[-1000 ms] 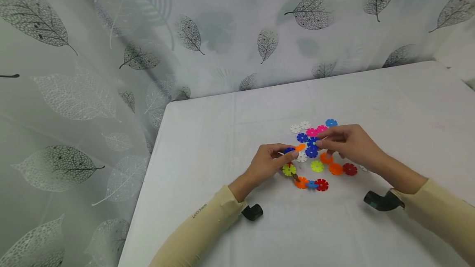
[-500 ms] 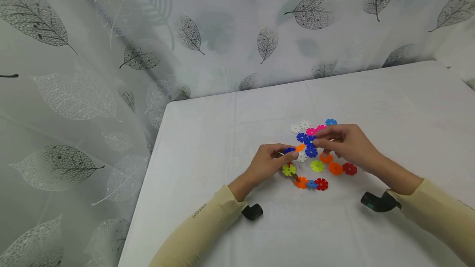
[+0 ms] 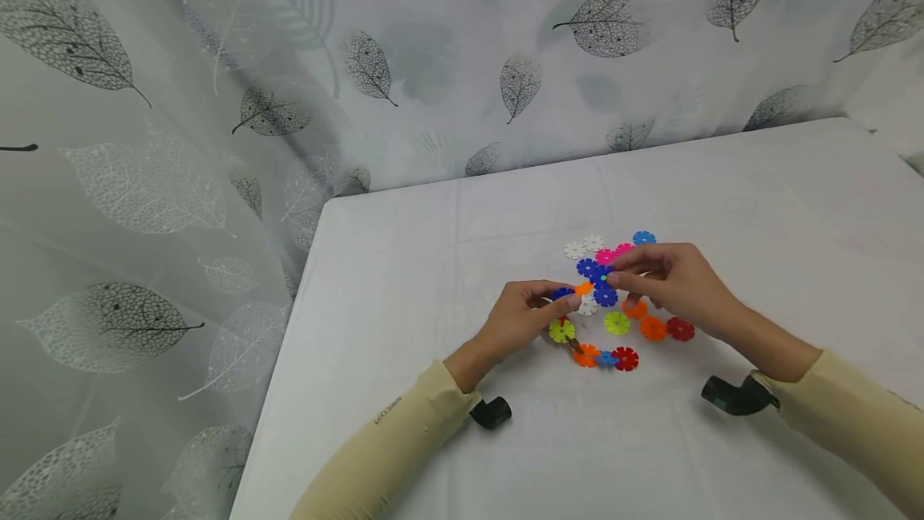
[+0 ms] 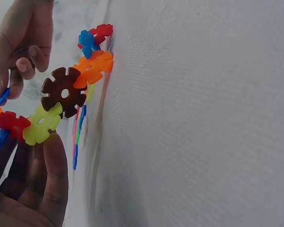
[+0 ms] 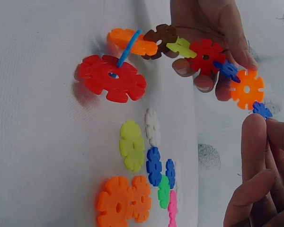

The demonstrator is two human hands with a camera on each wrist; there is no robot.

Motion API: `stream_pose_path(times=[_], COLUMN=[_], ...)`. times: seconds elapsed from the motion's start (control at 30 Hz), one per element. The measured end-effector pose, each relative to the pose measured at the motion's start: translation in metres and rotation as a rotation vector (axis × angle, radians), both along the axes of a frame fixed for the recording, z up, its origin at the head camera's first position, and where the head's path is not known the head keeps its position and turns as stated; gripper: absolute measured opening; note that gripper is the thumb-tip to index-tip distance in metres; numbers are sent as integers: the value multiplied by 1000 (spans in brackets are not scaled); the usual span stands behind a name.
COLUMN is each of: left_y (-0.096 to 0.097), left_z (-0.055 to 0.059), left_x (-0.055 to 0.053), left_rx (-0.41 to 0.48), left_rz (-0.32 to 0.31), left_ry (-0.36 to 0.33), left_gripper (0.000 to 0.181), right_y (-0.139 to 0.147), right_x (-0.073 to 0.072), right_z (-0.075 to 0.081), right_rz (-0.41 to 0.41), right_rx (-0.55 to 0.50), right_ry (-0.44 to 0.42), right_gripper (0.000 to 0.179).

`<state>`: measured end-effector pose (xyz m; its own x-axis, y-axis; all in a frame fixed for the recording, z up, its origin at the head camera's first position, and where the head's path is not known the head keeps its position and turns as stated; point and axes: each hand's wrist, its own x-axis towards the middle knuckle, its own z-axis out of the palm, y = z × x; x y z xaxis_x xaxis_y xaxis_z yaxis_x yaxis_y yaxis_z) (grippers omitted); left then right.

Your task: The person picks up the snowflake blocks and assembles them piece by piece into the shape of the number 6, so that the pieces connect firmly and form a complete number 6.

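Observation:
A chain of slotted plastic flower discs curves from my left hand [image 3: 530, 311] down to the white cloth. My left thumb and fingers pinch it near its upper end, by a blue disc [image 5: 227, 71] and a red disc [image 5: 206, 56]. Further along come a yellow-green disc [image 4: 42, 124], a brown disc [image 4: 64, 93], an orange disc [image 4: 93, 67], a light blue disc [image 5: 128, 48] and a red end disc [image 5: 112, 78]. My right hand [image 3: 671, 283] pinches a small blue disc [image 5: 262, 110] right at the edge of the chain's upper orange disc [image 5: 247, 90].
Loose discs lie on the white-covered table [image 3: 404, 279] beyond and between my hands: orange discs [image 3: 653, 329], a red disc [image 3: 680, 329], a yellow-green disc [image 3: 617, 323], pink discs [image 3: 605, 257] and white discs [image 3: 575, 250]. A leaf-patterned curtain [image 3: 433, 62] hangs behind the table.
My right hand has shifted slightly left with the blue disc, closer to the chain's orange disc, then stays nearly still. My left hand keeps its place.

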<state>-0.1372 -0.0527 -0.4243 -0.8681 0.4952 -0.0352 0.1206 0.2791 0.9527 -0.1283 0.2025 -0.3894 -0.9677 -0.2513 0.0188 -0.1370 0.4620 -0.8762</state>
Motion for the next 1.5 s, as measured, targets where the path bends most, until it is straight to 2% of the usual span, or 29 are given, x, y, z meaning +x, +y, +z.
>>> stream_pose_path(times=[0.17,0.43,0.83,1.03,1.17,1.3,1.37,1.5], left_y=[0,1,4,3,1,-1,-1,1], left_z=[-1,-2,-3,-4,-3,-1,0,0], left_x=[0,0,-2,-2,-2,-3,-4,-4], left_rx=[8,74,116,101,85,47,24,-11], left_rz=[-18,-54,-63,-60,-64,-47,-38,-36], left_ry=[2,-6,-24,-34,-52,-77,-65,6], left_gripper=[34,32,29,30,31,33,35,39], right_y=[-3,-5,-12,-15,-15,-13,-13,-12], right_x=[1,2,2,4,3,2,1,1], right_z=[-1,0,-5,-3,-1,-1,-2,-4], right_rz=[7,5,-5,8,21,29,30,31], right_rx=[1,-12,-29,26,52,33,17,-8], right_ry=[-1,-20,56,103,97,68,53,33], right_gripper=[30,30,21,19,19,22,24,28])
